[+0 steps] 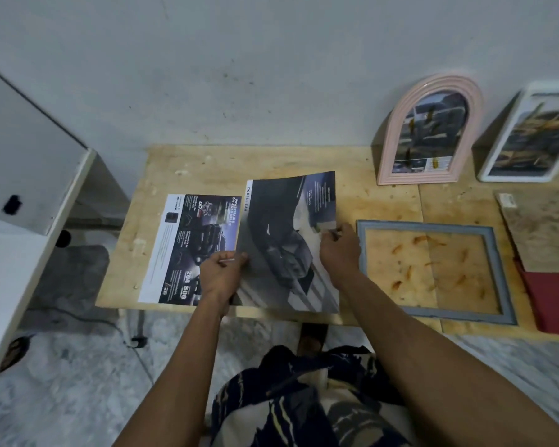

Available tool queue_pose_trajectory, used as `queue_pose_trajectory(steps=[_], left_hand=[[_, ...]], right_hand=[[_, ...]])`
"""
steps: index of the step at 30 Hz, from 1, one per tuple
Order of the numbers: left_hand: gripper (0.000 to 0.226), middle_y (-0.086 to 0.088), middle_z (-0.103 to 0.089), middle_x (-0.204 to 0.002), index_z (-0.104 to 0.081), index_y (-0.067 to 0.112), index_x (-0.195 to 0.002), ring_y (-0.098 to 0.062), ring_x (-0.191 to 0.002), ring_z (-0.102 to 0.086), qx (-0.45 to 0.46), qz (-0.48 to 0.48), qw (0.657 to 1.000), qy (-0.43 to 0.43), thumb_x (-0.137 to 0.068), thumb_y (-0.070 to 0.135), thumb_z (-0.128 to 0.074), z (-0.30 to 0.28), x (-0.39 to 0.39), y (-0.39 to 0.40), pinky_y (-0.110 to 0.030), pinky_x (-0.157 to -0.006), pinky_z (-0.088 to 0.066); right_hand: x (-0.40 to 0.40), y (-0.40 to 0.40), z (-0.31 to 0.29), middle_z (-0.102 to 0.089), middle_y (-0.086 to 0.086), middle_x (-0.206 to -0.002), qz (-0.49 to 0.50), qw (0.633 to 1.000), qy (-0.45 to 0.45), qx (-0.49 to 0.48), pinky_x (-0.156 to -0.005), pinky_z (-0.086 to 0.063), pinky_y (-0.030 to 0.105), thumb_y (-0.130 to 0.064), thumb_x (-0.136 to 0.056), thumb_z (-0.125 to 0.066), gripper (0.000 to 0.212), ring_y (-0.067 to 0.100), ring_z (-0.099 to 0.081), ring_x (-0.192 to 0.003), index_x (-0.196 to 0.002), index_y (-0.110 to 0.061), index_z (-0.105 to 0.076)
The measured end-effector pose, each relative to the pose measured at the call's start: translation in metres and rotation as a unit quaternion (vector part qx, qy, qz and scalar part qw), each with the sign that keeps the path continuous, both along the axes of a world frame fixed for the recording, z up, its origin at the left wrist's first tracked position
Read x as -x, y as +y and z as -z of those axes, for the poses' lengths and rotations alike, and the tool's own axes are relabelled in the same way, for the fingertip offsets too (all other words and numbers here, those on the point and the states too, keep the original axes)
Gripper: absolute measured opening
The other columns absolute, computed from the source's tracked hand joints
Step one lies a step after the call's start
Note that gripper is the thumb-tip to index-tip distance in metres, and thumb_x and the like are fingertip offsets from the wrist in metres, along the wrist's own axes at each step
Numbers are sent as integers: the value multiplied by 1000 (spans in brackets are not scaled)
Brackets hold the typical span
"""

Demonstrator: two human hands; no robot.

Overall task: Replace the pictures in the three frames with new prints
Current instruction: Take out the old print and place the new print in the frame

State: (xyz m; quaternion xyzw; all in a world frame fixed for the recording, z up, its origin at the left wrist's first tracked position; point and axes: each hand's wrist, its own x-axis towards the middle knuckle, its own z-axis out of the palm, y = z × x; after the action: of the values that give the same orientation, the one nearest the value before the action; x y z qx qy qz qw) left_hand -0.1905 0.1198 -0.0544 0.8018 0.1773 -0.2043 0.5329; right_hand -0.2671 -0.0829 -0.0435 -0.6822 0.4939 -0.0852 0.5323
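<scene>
Grey frame [433, 269] beside held print [288, 240]

dark glossy car print [288, 240] held at both side edges, far end lifted off table | second car-ad print with white margin [191, 250] flat just left of it | your grey rectangular frame [433, 312] flat, empty | pink arched frame [430, 130] and white rectangular frame [526, 137] upright at wall, pictures in

2 bare forearms, no sleeves visible. Left hand [221, 274] and right hand [339, 251]: no rings or watch. Lap garment [291, 404]: dark navy fabric with cream and tan streaked pattern.
</scene>
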Motion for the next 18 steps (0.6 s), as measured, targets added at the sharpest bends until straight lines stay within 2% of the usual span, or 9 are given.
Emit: queue_pose_trajectory(steps=[2, 3, 7, 9, 11, 13, 14, 17, 18], left_hand=[[30, -11, -67, -78, -69, 6, -99, -18, -53, -55, 28, -20, 999, 21, -81, 27, -82, -7, 7, 6, -25, -45, -46], [33, -10, -65, -78, -68, 8, -100, -17, -55, -55, 48, -33, 998, 33, -80, 30, -83, -12, 14, 9, -24, -43, -46], [40, -11, -64, -88, -61, 14, -96, -25, -78, -64, 176, -100, 975, 87, -74, 34, -87, -21, 52, 19, -32, -60, -57], [59, -15, -64, -95, -58, 9, -112, -28, -83, -63, 239, -90, 962, 95, -70, 35, -89, -25, 76, 17, -36, -64, -59], [71, -19, -68, -112, -55, 3, -129, -30, -90, -66, 265, -51, 958, 98, -73, 32, -88, -29, 103, 8, -39, -67, -60], [51, -13, -70, -117, -59, 11, -127, -30, -97, -69, 267, -38, 960, 73, -82, 21, -82, -29, 128, -3, -44, -69, -61], [50, -9, -69, -120, -59, 14, -126, -29, -101, -69, 263, -44, 962, 59, -82, 20, -82, -29, 139, -7, -47, -74, -61], [81, -10, -60, -137, -48, 14, -140, -32, -119, -63, 255, -44, 966, 17, -71, 29, -89, -28, 161, -14, -59, -89, -56], [80, -11, -59, -138, -46, 13, -142, -32, -120, -62, 254, -30, 967, 7, -74, 23, -87, -28, 165, -16, -58, -92, -55]], right_hand=[[6, 0, -6, -54, -1, -86, 41, 999, -17, -8, -55, -35, 23, -12, -96, -49, 10, 11, -49, -70, -102, -14, -57], [9, 1, -9, -55, 1, -90, 61, 998, -21, -9, -58, -35, 25, -12, -96, -49, 13, 15, -50, -74, -106, -14, -58], [30, 8, -11, -59, 5, -102, 127, 992, -17, -4, -76, -44, 32, -17, -94, -49, 22, 26, -55, -91, -112, -13, -62], [42, 16, -12, -59, 5, -100, 157, 987, -17, -35, -78, -48, 34, -17, -92, -49, 24, 27, -56, -91, -113, -13, -61], [58, 25, -10, -64, 6, -99, 175, 981, -40, -73, -76, -53, 38, -18, -87, -52, 25, 28, -61, -89, -110, -15, -62], [77, 34, -7, -65, 4, -96, 182, 975, -56, -117, -69, -54, 35, -20, -85, -55, 23, 24, -62, -81, -106, -16, -61], [88, 38, -5, -64, 3, -93, 184, 970, -66, -145, -65, -53, 34, -20, -84, -56, 21, 21, -61, -77, -104, -16, -61], [119, 40, -8, -59, 6, -84, 193, 951, -101, -220, -56, -47, 30, -14, -78, -57, 15, 23, -55, -70, -93, -18, -57], [129, 35, -9, -56, 7, -81, 196, 947, -112, -228, -56, -44, 30, -9, -76, -56, 15, 24, -52, -68, -87, -18, -54]])
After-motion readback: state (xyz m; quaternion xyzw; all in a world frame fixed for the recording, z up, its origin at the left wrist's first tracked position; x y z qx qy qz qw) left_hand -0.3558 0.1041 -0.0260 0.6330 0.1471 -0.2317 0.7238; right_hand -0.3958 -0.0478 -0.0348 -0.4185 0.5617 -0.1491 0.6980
